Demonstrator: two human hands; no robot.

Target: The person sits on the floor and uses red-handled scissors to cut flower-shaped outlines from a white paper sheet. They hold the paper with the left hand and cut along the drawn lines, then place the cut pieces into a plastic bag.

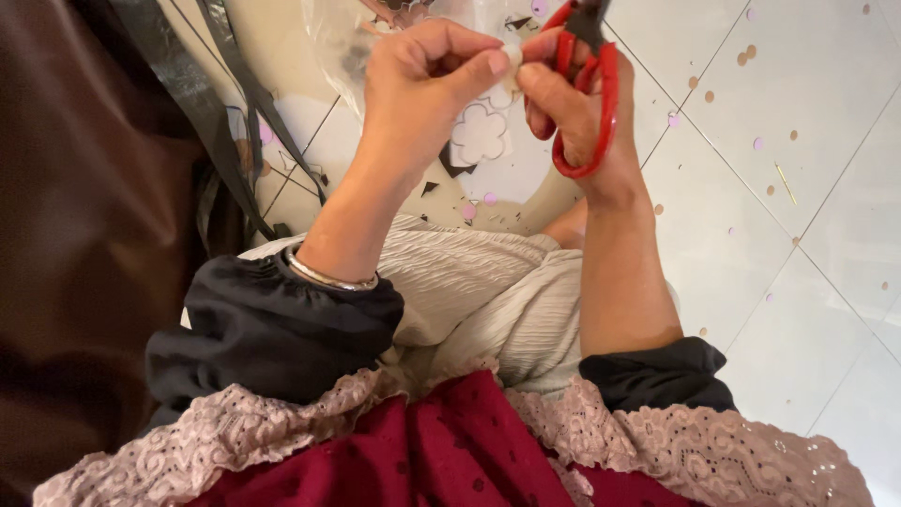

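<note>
My left hand (422, 80) is raised in front of me, thumb and fingers pinched on a small pale piece (512, 58). My right hand (572, 113) meets it from the right, fingertips touching the same piece. Red-handled scissors (591, 103) hang from my right hand, their loop around my fingers and the dark blades pointing up past the frame's top edge. A silver bangle (328, 275) sits on my left wrist. Both forearms come out of black sleeves with pink lace cuffs.
Pale tiled floor (798, 188) lies below, dotted with small round cut-outs in pink and tan. A white flower-shaped cut-out (480, 134) and a clear plastic bag (343, 38) lie under my hands. Dark brown fabric (84, 235) fills the left side. Cream cloth covers my lap.
</note>
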